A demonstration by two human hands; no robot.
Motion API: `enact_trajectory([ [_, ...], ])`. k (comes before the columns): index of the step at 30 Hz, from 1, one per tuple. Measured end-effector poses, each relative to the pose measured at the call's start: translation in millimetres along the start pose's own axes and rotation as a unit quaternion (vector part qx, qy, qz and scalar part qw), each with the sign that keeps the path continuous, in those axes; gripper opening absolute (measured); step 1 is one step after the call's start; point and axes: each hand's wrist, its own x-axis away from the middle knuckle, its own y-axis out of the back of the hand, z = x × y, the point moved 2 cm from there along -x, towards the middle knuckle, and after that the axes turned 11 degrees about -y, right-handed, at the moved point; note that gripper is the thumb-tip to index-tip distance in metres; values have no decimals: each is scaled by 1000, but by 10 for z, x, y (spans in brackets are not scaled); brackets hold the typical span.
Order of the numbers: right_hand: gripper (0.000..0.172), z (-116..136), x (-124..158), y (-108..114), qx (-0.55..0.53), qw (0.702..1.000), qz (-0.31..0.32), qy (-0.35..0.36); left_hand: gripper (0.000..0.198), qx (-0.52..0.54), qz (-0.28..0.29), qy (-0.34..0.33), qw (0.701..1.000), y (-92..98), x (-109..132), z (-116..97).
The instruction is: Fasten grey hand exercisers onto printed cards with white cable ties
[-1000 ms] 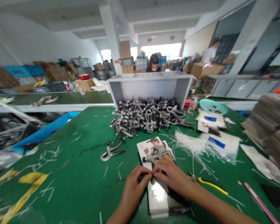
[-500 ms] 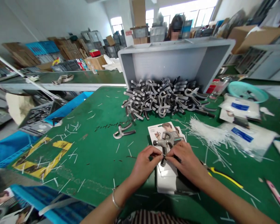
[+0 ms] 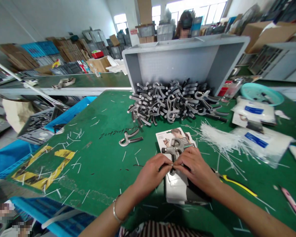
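Fingers of the left hand (image 3: 153,168) and right hand (image 3: 196,166) pinch a tiny pale piece (image 3: 172,165) at a gray hand grip (image 3: 172,150) atop printed cards (image 3: 177,191) on a counter (image 3: 98,164), where an uneven tug could skew the grip.

the right fingers (image 3: 184,159) hid part of the gray hand grip (image 3: 174,150); the pale bit (image 3: 172,164) they and the left fingers (image 3: 164,158) pinched was too small to tell. the crate (image 3: 177,62) hid most of 1 person (image 3: 186,20).

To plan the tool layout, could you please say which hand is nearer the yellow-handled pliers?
Right: the right hand is just left of the yellow-handled pliers; the left hand is farther left.
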Motion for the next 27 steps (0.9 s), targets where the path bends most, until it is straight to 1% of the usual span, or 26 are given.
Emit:
enact_trajectory([
  [2,14,-5,7,-1,-6,1000,-5,-6,14,-15,40,-7,999,38,-8,-34],
  [4,14,5,4,-6,-12,1000,-7,-12,18,-93,67,-13,993,52,-16,-78],
  [5,13,17,-1,-9,-12,1000,-5,-15,21,-153,78,-19,985,49,-21,-106],
  [7,12,52,-16,-10,-6,1000,4,-16,24,-263,97,-39,959,33,-37,-172],
  [8,12,72,-23,-8,1,1000,10,-14,25,-295,105,-49,948,28,-46,-205],
  [9,12,90,-28,-3,8,1000,15,-12,24,-306,109,-56,944,29,-54,-232],
  [10,12,106,-29,4,14,1000,21,-9,22,-295,107,-58,948,38,-60,-253],
  [12,11,119,-19,24,16,999,30,-7,17,-225,86,-49,969,74,-61,-266],
  [14,7,105,-2,46,0,999,32,-17,17,-122,45,-29,991,105,-39,-243],
  [16,4,74,8,56,-34,999,25,-28,15,-38,0,-10,999,89,6,-193],
  [17,4,58,6,52,-55,998,20,-32,10,-19,-20,-3,1000,56,35,-161],
  [18,3,44,-2,40,-76,996,18,-34,9,-16,-33,3,999,8,66,-126],
  [20,4,27,-33,-7,-113,993,24,-32,41,-47,-47,14,998,-116,131,-44],
  [21,5,26,-53,-37,-130,991,30,-28,54,-69,-53,19,996,-178,163,3],
  [22,6,28,-74,-69,-147,988,37,-19,59,-89,-58,23,994,-231,192,52],
  [24,5,37,-108,-131,-180,982,53,7,55,-112,-69,26,991,-296,241,148],
  [27,7,34,-118,-189,-205,974,82,44,47,-134,-70,12,988,-304,287,238],
])
